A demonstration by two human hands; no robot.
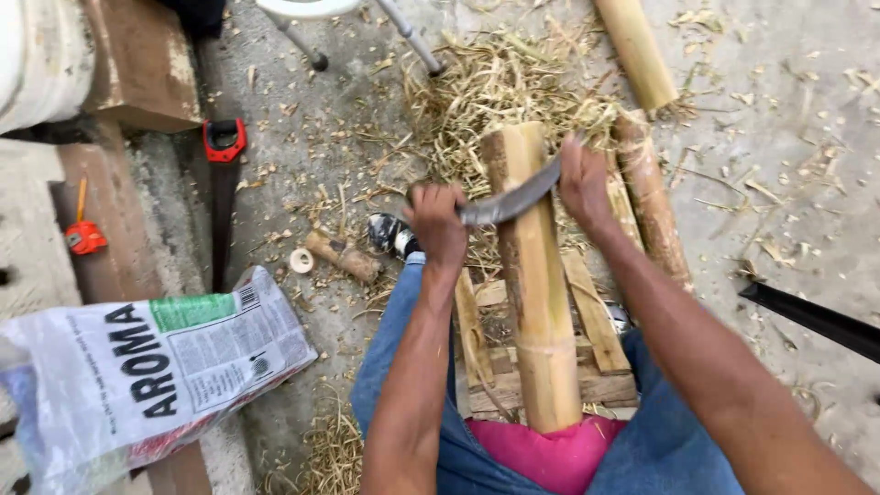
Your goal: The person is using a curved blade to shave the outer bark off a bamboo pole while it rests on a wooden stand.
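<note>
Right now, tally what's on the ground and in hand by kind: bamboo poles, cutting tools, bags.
Bamboo poles: 3 - one under the blade, one beside it, one farther off
Cutting tools: 2 - curved blade gripped by left hand and right hand; hand saw
Bags: 1 - printed sack
Total: 6

Rough grey concrete floor (788, 137), in even daylight, littered with straw-coloured shavings (477, 87) heaped at the top centre. A hand saw with a red handle (223, 183) lies on the floor at left, beside a worn reddish step (101, 229) carrying a small orange tool (84, 236). A printed plastic sack (137, 367) lies at lower left. Metal chair legs (403, 32) stand at the top.
</note>
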